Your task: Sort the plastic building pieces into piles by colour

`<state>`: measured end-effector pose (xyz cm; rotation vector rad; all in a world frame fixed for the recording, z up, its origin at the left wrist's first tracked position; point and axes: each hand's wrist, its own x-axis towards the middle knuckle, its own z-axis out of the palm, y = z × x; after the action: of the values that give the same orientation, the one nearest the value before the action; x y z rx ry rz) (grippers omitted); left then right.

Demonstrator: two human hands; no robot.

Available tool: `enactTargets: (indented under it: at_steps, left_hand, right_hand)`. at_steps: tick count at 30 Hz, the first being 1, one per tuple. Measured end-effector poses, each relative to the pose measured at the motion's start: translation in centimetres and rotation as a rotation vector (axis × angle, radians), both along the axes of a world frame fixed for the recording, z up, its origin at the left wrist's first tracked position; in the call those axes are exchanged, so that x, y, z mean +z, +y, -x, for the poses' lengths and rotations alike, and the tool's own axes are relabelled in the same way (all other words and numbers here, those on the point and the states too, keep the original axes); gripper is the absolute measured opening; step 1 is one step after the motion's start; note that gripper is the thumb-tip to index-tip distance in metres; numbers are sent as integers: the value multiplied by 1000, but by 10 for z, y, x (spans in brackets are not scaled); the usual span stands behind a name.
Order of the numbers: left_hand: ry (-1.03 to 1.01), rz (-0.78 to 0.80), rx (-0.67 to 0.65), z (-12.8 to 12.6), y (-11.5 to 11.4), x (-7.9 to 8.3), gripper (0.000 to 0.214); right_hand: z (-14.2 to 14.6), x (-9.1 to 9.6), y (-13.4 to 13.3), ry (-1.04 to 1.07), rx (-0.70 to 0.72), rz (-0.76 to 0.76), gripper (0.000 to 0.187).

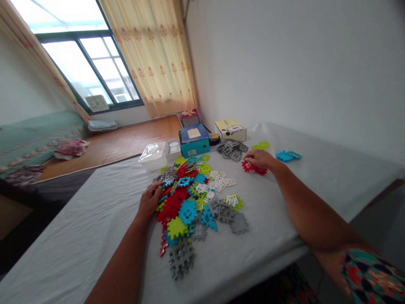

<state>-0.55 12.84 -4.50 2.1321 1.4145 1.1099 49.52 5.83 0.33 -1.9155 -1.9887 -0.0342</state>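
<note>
My left hand [150, 199] lies at the left edge of a mixed pile of plastic building pieces, its thumb and forefinger a little apart and touching the pile. In that pile are red pieces [173, 207], blue pieces [187, 212], a lime-green square [177, 228], grey pieces [181, 258] and white window-like frames [218, 184]. Farther right, my right hand [262, 159] has its fingers closed on a red toothed building piece [254, 168] just above or on the cloth. Whether other red pieces lie under it I cannot tell.
Separate groups of grey pieces [232, 149], lime-green pieces [261, 145] and blue pieces [287, 156] lie near the right hand. Behind stand a clear plastic container [154, 155], a blue box [194, 141] and a yellow-white box [230, 130]. A white cloth [104, 211] covers the table beside the wall.
</note>
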Motion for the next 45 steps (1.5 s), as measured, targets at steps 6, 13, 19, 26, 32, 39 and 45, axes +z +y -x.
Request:
enactTargets:
  at_steps: [6, 13, 19, 26, 32, 39, 45]
  left_hand:
    - [-2, 4, -11, 0, -1, 0, 43]
    - [1, 1, -19, 1, 0, -1, 43]
    - [4, 2, -17, -1, -2, 0, 43]
    - [30, 4, -9, -2, -4, 4, 43]
    - [17, 12, -14, -3, -5, 4, 43]
    - [13, 12, -11, -3, -5, 5, 42]
    - [11, 7, -29, -2, -5, 3, 42]
  right_hand:
    - [80, -12, 0, 105, 352, -67, 26]
    - [112, -27, -1, 129, 490, 116, 54]
    - [101, -16, -5, 296, 565, 277, 37]
    - [108, -21, -7, 551, 603, 361, 37]
    - [119, -28, 1, 414, 432, 49, 26]
    - [126, -32, 2, 243, 521, 4, 27]
    - [111, -19, -5, 477, 580, 277, 31]
